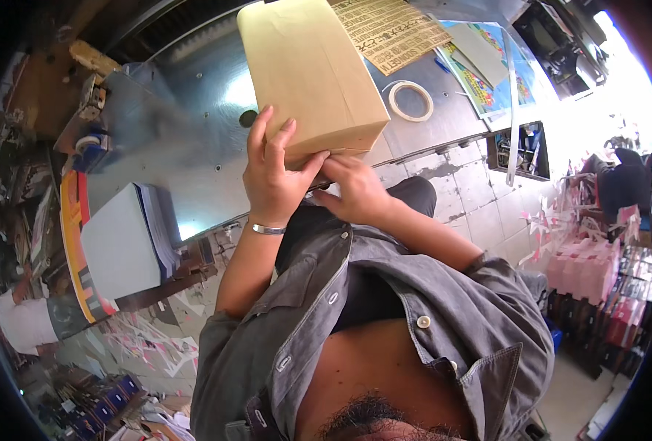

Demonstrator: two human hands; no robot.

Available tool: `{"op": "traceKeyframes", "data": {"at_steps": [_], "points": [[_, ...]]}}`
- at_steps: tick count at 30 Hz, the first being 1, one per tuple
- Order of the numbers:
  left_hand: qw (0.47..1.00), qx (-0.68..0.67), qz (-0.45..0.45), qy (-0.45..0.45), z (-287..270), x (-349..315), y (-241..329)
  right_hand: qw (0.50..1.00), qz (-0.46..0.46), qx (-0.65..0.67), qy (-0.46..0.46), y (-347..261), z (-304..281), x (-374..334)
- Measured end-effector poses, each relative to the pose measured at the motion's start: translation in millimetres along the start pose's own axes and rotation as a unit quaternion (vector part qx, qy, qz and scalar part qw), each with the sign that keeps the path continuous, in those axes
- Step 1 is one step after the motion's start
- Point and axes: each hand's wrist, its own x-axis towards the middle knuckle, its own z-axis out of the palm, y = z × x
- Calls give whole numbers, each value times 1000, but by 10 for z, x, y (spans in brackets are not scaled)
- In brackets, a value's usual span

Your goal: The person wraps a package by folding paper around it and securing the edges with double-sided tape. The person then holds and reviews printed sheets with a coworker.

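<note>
A long block-shaped package wrapped in plain tan paper [315, 73] lies on the metal worktable, its near end at the table's front edge. My left hand [276, 173] grips the near left corner, two fingers up on the top face and the thumb along the end. At that same end my right hand [352, 189] has its fingers bent and pressed to the lower edge of the paper, close to my left thumb. The fingertips of the right hand are partly hidden, and so is the underside of the package.
Right of the package sits a roll of tape [411, 101]. Behind it lies a printed tan sheet [388, 33], with colourful sheets [499, 70] farther right. A metal ruler [512, 110] crosses an open drawer [535, 151]. A stack of grey-white sheets [124, 239] stands at left.
</note>
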Motion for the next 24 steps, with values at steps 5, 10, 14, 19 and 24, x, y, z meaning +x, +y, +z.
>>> {"op": "traceKeyframes", "data": {"at_steps": [5,10,14,19,24], "points": [[1000,15,-20,3,-58,36,-64,999,-37,-30,-11,-86,135,118],[1000,26,-13,5,-17,54,-43,991,129,40,-8,90,-447,5],[999,26,-5,18,-11,70,-49,992,124,-21,6,119,-497,40],[999,7,26,-26,-146,87,-218,997,78,16,15,-60,-363,116],[998,-5,30,-58,-218,109,-277,990,126,10,-63,-192,-31,200]]}}
